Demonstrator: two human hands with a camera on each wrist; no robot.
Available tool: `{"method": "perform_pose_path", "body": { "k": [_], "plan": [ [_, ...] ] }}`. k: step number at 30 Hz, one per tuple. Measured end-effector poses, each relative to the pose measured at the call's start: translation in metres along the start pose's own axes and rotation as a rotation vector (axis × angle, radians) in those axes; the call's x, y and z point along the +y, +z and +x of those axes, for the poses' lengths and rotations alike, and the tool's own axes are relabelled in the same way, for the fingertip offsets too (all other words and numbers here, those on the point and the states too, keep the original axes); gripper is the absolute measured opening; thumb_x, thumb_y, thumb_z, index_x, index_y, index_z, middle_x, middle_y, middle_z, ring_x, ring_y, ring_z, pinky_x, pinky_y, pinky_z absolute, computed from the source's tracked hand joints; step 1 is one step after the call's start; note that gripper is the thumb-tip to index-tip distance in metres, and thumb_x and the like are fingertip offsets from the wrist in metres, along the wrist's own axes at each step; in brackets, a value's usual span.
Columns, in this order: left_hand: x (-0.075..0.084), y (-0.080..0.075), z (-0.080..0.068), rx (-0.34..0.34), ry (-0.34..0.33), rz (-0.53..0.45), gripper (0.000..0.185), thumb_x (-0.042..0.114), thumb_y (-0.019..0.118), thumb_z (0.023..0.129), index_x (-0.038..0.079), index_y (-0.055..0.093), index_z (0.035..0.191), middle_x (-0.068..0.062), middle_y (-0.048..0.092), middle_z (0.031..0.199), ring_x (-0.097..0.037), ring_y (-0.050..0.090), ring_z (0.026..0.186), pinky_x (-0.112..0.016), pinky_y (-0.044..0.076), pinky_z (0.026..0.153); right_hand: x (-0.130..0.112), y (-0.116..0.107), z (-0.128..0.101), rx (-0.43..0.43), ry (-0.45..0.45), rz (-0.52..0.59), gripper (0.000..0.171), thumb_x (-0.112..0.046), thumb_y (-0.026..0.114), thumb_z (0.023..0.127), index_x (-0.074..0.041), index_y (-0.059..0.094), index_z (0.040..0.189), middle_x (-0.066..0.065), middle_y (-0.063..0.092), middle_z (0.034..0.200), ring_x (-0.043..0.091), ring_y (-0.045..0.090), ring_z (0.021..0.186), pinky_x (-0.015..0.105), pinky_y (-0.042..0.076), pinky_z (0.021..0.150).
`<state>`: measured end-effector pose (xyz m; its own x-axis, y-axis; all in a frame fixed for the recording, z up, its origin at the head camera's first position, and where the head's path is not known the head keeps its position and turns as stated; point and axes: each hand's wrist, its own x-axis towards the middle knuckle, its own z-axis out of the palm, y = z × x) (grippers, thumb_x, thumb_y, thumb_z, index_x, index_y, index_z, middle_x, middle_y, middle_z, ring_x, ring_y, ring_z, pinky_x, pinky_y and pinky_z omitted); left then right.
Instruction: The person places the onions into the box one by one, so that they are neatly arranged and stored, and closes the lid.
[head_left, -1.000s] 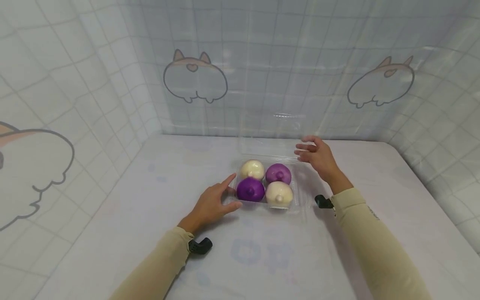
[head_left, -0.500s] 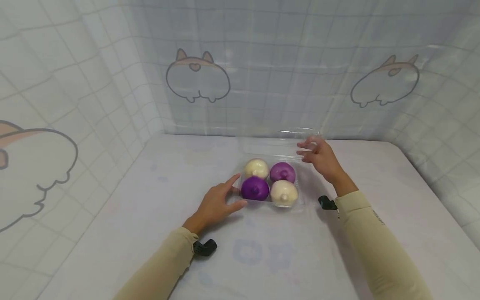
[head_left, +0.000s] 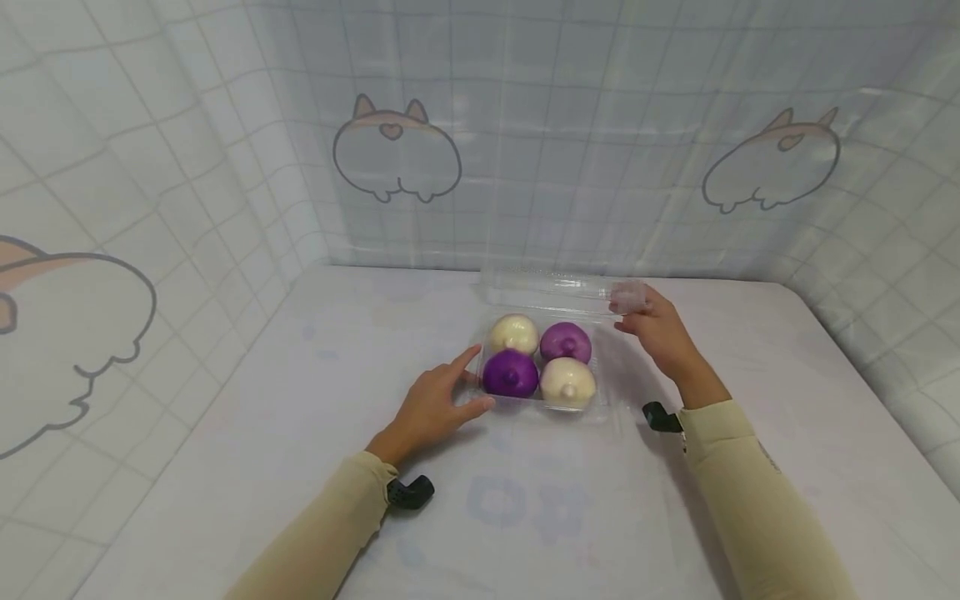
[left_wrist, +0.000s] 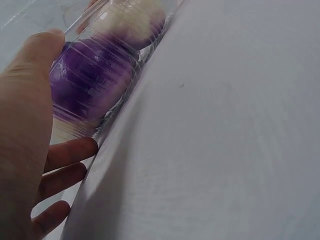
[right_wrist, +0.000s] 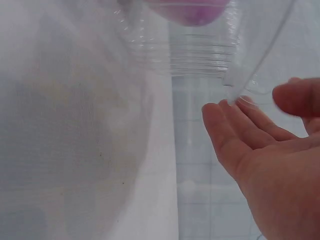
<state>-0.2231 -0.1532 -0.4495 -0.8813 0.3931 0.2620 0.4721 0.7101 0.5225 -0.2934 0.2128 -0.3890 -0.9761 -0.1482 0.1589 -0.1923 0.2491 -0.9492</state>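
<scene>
A clear plastic clamshell box (head_left: 542, 403) sits in the middle of the table, its hinged lid (head_left: 547, 285) tilted up at the back. Onion-shaped bulbs fill it in two rows: a cream one (head_left: 514, 333) and a light purple one (head_left: 566, 342) behind, a dark purple one (head_left: 510, 374) and another cream one (head_left: 567, 383) in front. My left hand (head_left: 430, 412) spreads at the box's left front corner, thumb at the rim (left_wrist: 47, 45), fingers beside the wall. At the lid's right end is my right hand (head_left: 660, 329), fingers extended and thumb apart; the see-through lid overlaps its fingertips.
A pale printed cloth covers the table (head_left: 360, 333). Grid-patterned curtains with cartoon animals stand close at the back (head_left: 570, 150), left (head_left: 97, 350) and right (head_left: 907, 275). Small black devices are strapped at the left wrist (head_left: 411, 492) and right wrist (head_left: 662, 417).
The lid has tipped from nearly upright down towards the box. My right hand has shifted slightly right and now shows behind the lid. The left hand stays at the box's corner.
</scene>
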Motion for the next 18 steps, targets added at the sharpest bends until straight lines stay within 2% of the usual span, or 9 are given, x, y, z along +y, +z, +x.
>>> {"method": "perform_pose_path", "body": {
  "k": [3, 5, 9, 12, 16, 18],
  "plan": [
    [0.000, 0.002, 0.001, -0.002, 0.003, 0.004, 0.086, 0.056, 0.069, 0.089, 0.020, 0.033, 0.158, 0.006, 0.071, 0.111, -0.024, 0.063, 0.109, -0.049, 0.045, 0.100, -0.001, -0.003, -0.009, 0.003, 0.040, 0.034, 0.048, 0.004, 0.034, 0.099, 0.000, 0.047, 0.145, 0.021, 0.046, 0.145, 0.036, 0.046, 0.132, 0.045, 0.043, 0.106],
    [0.000, 0.003, 0.002, -0.006, 0.000, 0.008, 0.087, 0.057, 0.068, 0.089, 0.020, 0.031, 0.159, 0.004, 0.071, 0.113, -0.025, 0.063, 0.110, -0.049, 0.045, 0.100, -0.002, -0.004, -0.013, 0.022, 0.076, 0.038, 0.050, 0.000, 0.030, 0.100, -0.005, 0.050, 0.146, 0.015, 0.045, 0.149, 0.030, 0.044, 0.135, 0.041, 0.042, 0.108],
    [0.002, 0.002, 0.003, -0.020, -0.010, -0.002, 0.086, 0.055, 0.068, 0.091, 0.018, 0.030, 0.159, 0.000, 0.070, 0.116, -0.026, 0.062, 0.111, -0.049, 0.044, 0.101, -0.001, -0.002, -0.016, 0.053, 0.152, 0.152, 0.054, -0.003, 0.029, 0.098, -0.009, 0.053, 0.146, 0.009, 0.046, 0.152, 0.025, 0.041, 0.138, 0.033, 0.041, 0.104],
    [0.001, 0.002, 0.003, -0.025, -0.015, -0.027, 0.086, 0.052, 0.069, 0.091, 0.015, 0.030, 0.158, -0.002, 0.069, 0.117, -0.027, 0.061, 0.112, -0.049, 0.044, 0.101, 0.001, 0.003, -0.017, 0.028, 0.149, 0.247, 0.050, -0.008, 0.029, 0.100, -0.002, 0.047, 0.147, 0.013, 0.043, 0.153, 0.027, 0.037, 0.142, 0.040, 0.034, 0.113],
    [-0.002, 0.003, 0.002, -0.025, -0.005, -0.040, 0.089, 0.047, 0.072, 0.090, 0.013, 0.029, 0.159, -0.007, 0.067, 0.120, -0.030, 0.059, 0.116, -0.050, 0.044, 0.102, 0.005, 0.007, -0.021, 0.009, 0.106, 0.208, 0.045, -0.020, 0.036, 0.107, 0.004, 0.044, 0.145, 0.017, 0.043, 0.150, 0.028, 0.037, 0.142, 0.052, 0.024, 0.117],
    [-0.002, 0.003, 0.002, -0.022, 0.000, -0.037, 0.091, 0.047, 0.074, 0.089, 0.013, 0.027, 0.160, -0.009, 0.066, 0.122, -0.030, 0.058, 0.117, -0.050, 0.043, 0.103, 0.004, 0.009, -0.023, 0.018, 0.093, 0.179, 0.043, -0.022, 0.040, 0.107, 0.003, 0.047, 0.142, 0.017, 0.044, 0.148, 0.029, 0.040, 0.139, 0.053, 0.027, 0.116]
  ]
}}
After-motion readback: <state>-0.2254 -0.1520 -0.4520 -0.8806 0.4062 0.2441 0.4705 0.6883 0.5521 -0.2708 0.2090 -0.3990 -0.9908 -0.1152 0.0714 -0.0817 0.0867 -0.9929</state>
